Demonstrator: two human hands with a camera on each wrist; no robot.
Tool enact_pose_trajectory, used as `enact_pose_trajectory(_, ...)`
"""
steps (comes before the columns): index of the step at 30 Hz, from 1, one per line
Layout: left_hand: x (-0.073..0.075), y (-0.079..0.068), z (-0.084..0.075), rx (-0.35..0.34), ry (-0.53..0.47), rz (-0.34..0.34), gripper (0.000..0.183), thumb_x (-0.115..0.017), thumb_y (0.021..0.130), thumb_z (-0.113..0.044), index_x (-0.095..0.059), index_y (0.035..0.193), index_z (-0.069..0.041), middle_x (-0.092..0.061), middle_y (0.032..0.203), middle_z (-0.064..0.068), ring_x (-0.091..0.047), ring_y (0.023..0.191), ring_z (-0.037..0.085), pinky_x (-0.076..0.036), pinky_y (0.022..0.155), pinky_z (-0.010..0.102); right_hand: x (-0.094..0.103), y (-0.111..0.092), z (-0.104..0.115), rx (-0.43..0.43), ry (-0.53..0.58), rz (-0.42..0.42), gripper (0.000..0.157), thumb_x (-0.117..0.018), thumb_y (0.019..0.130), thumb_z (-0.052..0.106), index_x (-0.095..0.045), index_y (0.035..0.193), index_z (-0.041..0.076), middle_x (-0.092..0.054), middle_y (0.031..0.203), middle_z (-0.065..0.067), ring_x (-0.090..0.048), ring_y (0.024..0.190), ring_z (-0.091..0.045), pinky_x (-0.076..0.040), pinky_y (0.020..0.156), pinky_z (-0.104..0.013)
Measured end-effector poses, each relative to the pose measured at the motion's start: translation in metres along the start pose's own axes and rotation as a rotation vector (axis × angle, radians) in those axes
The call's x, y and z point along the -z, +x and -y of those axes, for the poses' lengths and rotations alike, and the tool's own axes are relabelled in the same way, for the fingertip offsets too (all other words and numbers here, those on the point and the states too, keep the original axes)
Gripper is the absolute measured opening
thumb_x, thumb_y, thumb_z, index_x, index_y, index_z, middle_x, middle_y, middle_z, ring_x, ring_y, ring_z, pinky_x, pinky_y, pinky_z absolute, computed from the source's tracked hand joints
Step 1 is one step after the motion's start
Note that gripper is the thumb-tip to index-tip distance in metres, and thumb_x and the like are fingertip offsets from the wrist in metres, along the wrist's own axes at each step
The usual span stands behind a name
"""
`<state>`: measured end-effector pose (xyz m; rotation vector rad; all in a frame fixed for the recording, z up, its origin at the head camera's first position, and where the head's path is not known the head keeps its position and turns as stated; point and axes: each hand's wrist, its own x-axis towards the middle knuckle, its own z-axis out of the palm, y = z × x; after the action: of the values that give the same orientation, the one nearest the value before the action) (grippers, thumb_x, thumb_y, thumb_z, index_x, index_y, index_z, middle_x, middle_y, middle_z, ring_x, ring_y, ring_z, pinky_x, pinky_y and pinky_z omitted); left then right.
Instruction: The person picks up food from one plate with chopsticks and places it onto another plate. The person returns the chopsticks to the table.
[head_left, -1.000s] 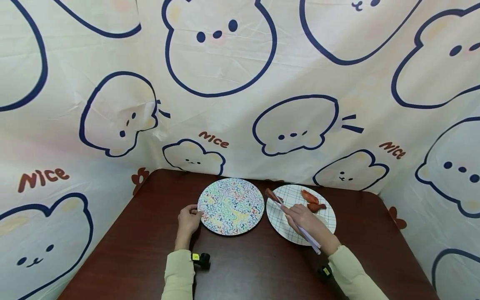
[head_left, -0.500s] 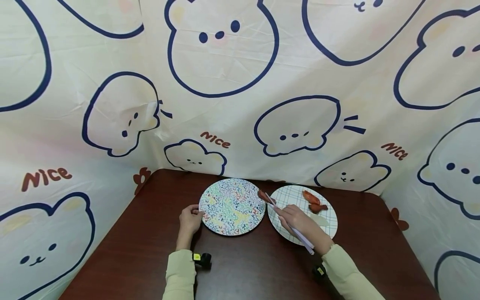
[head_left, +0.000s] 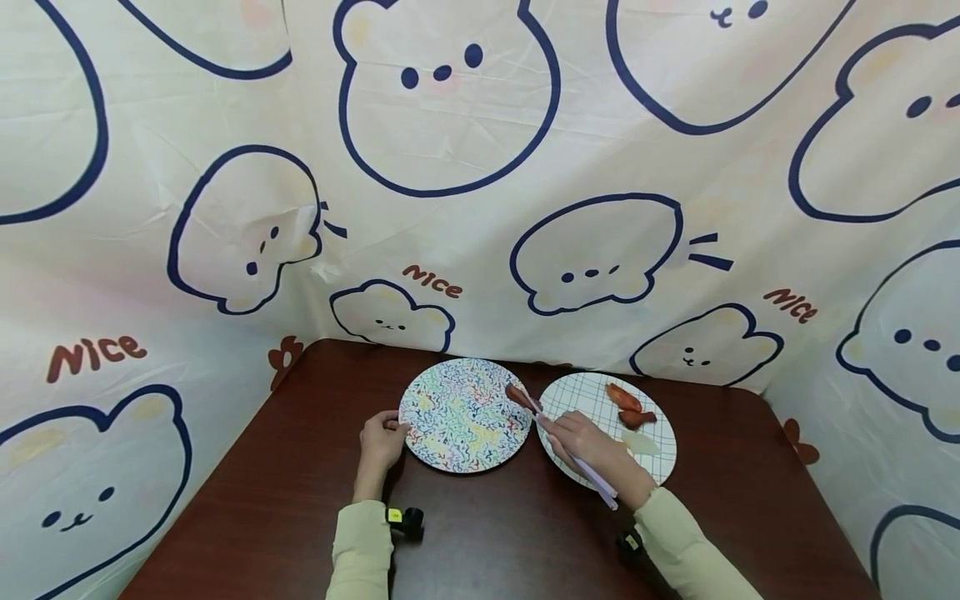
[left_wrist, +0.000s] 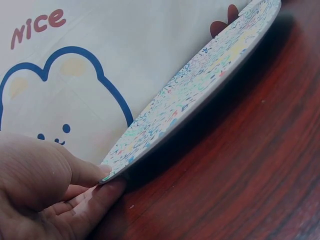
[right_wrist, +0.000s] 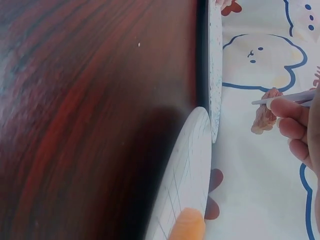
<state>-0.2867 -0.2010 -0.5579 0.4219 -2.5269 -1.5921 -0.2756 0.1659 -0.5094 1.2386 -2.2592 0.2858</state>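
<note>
My left hand (head_left: 381,440) pinches the left rim of a round plate (head_left: 457,425) with a colourful squiggle pattern. In the left wrist view the thumb (left_wrist: 85,170) lies on top of the rim and the fingers are beneath it. My right hand (head_left: 588,442) holds pale lilac chopsticks (head_left: 597,483). Between their tips is a brown piece of meat like a small drumstick (head_left: 517,395), raised over the right edge of the squiggle plate. Below the right hand lies a white grid-patterned plate (head_left: 564,386) bearing a reddish chicken wing (head_left: 622,397) and a drumstick (head_left: 636,418).
A pale green, flat, leaf-like piece (head_left: 640,442) also lies on the grid plate. In the right wrist view an orange rounded piece (right_wrist: 189,225) shows there. Both plates stand side by side on a dark brown table (head_left: 472,533), in front of a printed bear cloth (head_left: 465,225).
My right hand has moved left, carrying the meat in the chopsticks from over the grid plate to over the squiggle plate's right edge. My left hand keeps its place.
</note>
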Motion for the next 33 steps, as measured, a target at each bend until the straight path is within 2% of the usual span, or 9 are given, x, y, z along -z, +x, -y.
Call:
enact_pose_trajectory(2,0.000,-0.001,-0.001,0.000,0.000,-0.001,0.035,-0.064,0.097,-0.009,-0.062,0.129,0.007,-0.064,0.101,0.019,-0.062,0.081,0.024,-0.050,0.067,0.034,-0.001,0.001,0.003,-0.015,-0.004,0.029,0.038,-0.069,0.086,0.001,-0.068,0.123,-0.008,-0.070,0.091,-0.003,-0.061,0.088,-0.018,-0.052,0.082,-0.033)
enact_pose_trajectory(6,0.000,-0.001,-0.001,0.002,-0.002,0.003,0.035,-0.064,0.097,-0.009,-0.062,0.128,0.007,-0.064,0.102,0.020,-0.063,0.084,0.027,-0.050,0.066,0.034,-0.003,0.002,0.008,-0.048,-0.024,0.080,0.040,-0.069,0.088,0.005,-0.067,0.127,-0.004,-0.070,0.095,-0.003,-0.062,0.092,-0.019,-0.053,0.085,-0.033)
enact_pose_trajectory(10,0.000,-0.001,0.000,0.000,-0.004,0.009,0.036,-0.064,0.097,-0.008,-0.061,0.129,0.008,-0.063,0.102,0.020,-0.063,0.085,0.028,-0.050,0.066,0.034,-0.006,0.004,0.013,-0.119,0.065,0.151,0.040,-0.065,0.093,0.007,-0.064,0.131,-0.006,-0.071,0.103,-0.007,-0.062,0.097,-0.021,-0.053,0.088,-0.035)
enact_pose_trajectory(13,0.001,-0.001,0.001,-0.001,-0.006,0.011,0.035,-0.064,0.098,-0.009,-0.061,0.129,0.008,-0.063,0.102,0.020,-0.063,0.084,0.027,-0.050,0.065,0.033,-0.009,0.006,0.014,-0.133,0.109,0.182,0.038,-0.064,0.094,0.004,-0.063,0.129,-0.009,-0.070,0.102,-0.009,-0.062,0.098,-0.022,-0.052,0.089,-0.036)
enact_pose_trajectory(16,0.001,-0.001,0.000,-0.002,-0.005,0.006,0.035,-0.064,0.097,-0.009,-0.061,0.128,0.008,-0.064,0.102,0.020,-0.063,0.084,0.027,-0.050,0.065,0.033,-0.014,0.008,0.013,-0.088,0.086,0.160,0.037,-0.067,0.091,0.003,-0.065,0.126,-0.010,-0.069,0.097,-0.008,-0.062,0.094,-0.021,-0.052,0.088,-0.036)
enact_pose_trajectory(22,0.001,-0.001,-0.001,-0.012,0.011,-0.008,0.035,-0.064,0.097,-0.009,-0.062,0.128,0.008,-0.064,0.102,0.020,-0.063,0.085,0.028,-0.049,0.065,0.033,-0.024,0.012,0.007,0.024,0.015,0.044,0.038,-0.074,0.084,0.002,-0.070,0.121,-0.006,-0.071,0.093,-0.006,-0.065,0.088,-0.020,-0.054,0.083,-0.036)
enact_pose_trajectory(29,0.002,-0.001,-0.001,-0.012,0.016,-0.005,0.035,-0.064,0.098,-0.009,-0.062,0.128,0.008,-0.064,0.101,0.019,-0.062,0.084,0.027,-0.049,0.067,0.034,-0.028,0.014,0.007,0.058,0.030,0.003,0.037,-0.075,0.082,0.001,-0.070,0.118,-0.007,-0.070,0.089,-0.007,-0.065,0.083,-0.020,-0.055,0.078,-0.034)
enact_pose_trajectory(33,0.001,0.000,-0.001,-0.012,0.011,-0.008,0.035,-0.064,0.098,-0.010,-0.062,0.128,0.008,-0.063,0.100,0.019,-0.062,0.084,0.027,-0.048,0.067,0.034,-0.030,0.016,0.008,0.053,0.059,0.020,0.036,-0.071,0.084,-0.002,-0.068,0.120,-0.010,-0.069,0.086,-0.007,-0.064,0.080,-0.019,-0.054,0.077,-0.033)
